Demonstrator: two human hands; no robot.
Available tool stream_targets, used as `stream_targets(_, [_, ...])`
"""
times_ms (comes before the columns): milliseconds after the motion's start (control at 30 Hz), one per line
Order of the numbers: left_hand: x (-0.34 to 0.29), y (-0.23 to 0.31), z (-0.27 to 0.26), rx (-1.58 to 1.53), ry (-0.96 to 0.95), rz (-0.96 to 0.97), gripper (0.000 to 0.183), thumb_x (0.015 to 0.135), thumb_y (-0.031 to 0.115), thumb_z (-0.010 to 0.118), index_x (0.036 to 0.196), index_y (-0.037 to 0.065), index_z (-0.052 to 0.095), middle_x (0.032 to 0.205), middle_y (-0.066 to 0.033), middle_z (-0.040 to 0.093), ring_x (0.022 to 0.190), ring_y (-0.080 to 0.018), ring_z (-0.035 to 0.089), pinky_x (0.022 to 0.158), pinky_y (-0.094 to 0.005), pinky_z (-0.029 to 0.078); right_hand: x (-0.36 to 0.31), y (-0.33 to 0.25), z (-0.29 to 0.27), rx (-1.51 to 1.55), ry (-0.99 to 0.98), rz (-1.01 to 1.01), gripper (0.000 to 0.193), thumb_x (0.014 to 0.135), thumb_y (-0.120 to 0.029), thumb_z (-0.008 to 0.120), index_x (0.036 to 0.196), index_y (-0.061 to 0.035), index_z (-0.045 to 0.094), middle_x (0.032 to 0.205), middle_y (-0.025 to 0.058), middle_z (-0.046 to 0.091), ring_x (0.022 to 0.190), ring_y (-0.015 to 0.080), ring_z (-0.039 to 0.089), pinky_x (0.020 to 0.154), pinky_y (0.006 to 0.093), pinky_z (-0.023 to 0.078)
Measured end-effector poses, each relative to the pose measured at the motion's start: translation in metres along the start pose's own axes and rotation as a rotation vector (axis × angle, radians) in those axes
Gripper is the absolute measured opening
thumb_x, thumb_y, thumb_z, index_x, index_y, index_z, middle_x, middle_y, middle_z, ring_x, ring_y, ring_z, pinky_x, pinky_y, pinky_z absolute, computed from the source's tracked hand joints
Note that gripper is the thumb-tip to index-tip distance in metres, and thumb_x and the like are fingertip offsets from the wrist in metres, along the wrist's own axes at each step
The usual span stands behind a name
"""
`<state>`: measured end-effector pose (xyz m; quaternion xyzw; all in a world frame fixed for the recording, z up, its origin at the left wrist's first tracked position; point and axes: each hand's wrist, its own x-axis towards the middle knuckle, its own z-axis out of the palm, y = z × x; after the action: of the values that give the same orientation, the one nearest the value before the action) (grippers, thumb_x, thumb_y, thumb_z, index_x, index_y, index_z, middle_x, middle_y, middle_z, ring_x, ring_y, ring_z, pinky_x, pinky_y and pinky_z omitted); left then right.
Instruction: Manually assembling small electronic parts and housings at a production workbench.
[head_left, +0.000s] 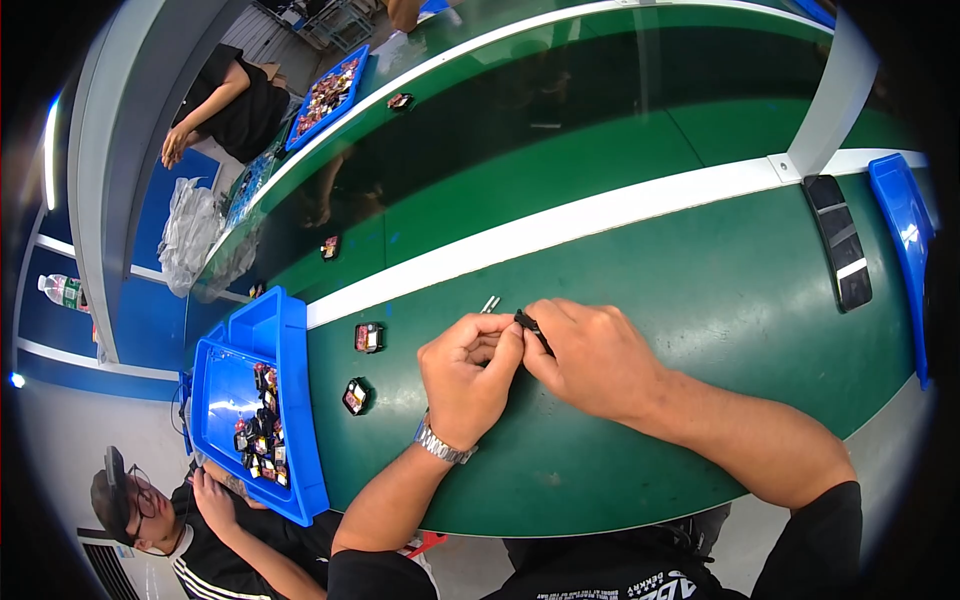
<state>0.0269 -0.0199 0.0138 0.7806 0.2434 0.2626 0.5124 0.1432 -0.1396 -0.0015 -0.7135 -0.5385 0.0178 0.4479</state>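
Above the green worktop, my left hand and my right hand meet at a small black part. Both hands pinch it between thumb and fingers, and the fingers cover much of it. A steel-banded watch is on my left wrist. Just beyond my left fingers lies a small pair of silvery metal pieces. To the left of that hand, two small black-framed units with reddish and pale insides rest apart on the worktop: a farther one and a nearer one.
A blue tray at left holds several similar units. At far right lie a black phone-like slab and a blue tray. A white rail borders the green conveyor, which carries more units. Two people are at left.
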Motion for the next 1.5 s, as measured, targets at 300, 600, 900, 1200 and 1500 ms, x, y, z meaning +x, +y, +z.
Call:
stream_targets(300, [-0.0007,-0.0026,0.0011,-0.02,-0.008,0.001,0.013,0.091,0.002,0.07,0.098,-0.008,0.071,0.086,-0.0096,0.075,0.078,-0.0126,0.073,0.069,-0.0244,0.059,0.0005,-0.0014,-0.0016,-0.009,-0.014,0.025,0.02,0.092,-0.015,0.065,0.084,0.0007,0.056,0.073,0.0159,0.065,0.06,0.0332,0.067,0.053,0.0409,0.056])
stream_targets(600, [-0.0011,-0.0032,0.0014,-0.004,0.001,-0.006,0.013,0.091,0.003,0.07,0.097,-0.008,0.071,0.086,-0.0102,0.076,0.077,-0.0133,0.074,0.069,-0.0247,0.059,0.0005,-0.0009,-0.0009,-0.014,0.007,0.002,0.02,0.091,-0.015,0.066,0.083,0.0004,0.055,0.07,0.0152,0.063,0.058,0.0329,0.067,0.051,0.0404,0.055])
stream_targets(900, [-0.0009,-0.0025,0.0025,-0.023,0.004,-0.002,0.012,0.09,0.002,0.07,0.096,-0.008,0.071,0.085,-0.0098,0.075,0.076,-0.0133,0.074,0.067,-0.0245,0.059,0.0003,-0.0011,-0.0012,0.004,0.001,0.018,0.02,0.091,-0.014,0.066,0.083,0.0002,0.055,0.07,0.0154,0.063,0.058,0.0332,0.067,0.051,0.0406,0.055])
stream_targets(1200, [-0.0025,0.0,-0.0005,0.04,-0.047,-0.011,0.009,0.094,-0.003,0.066,0.101,-0.009,0.068,0.091,-0.0077,0.072,0.083,-0.0098,0.069,0.073,-0.0218,0.056,-0.0003,-0.0034,-0.0017,-0.018,-0.002,0.019,0.02,0.091,-0.015,0.066,0.083,0.0002,0.055,0.07,0.015,0.063,0.058,0.033,0.067,0.051,0.0403,0.055])
stream_targets(1500, [-0.0025,-0.0007,-0.0013,0.047,-0.043,-0.005,0.01,0.093,-0.004,0.066,0.1,-0.01,0.068,0.091,-0.0082,0.072,0.082,-0.0101,0.069,0.073,-0.0221,0.056,-0.0007,-0.0018,-0.0002,-0.019,-0.005,0.017,0.021,0.091,-0.016,0.067,0.084,0.0005,0.055,0.072,0.0159,0.064,0.059,0.0331,0.068,0.052,0.0403,0.056])
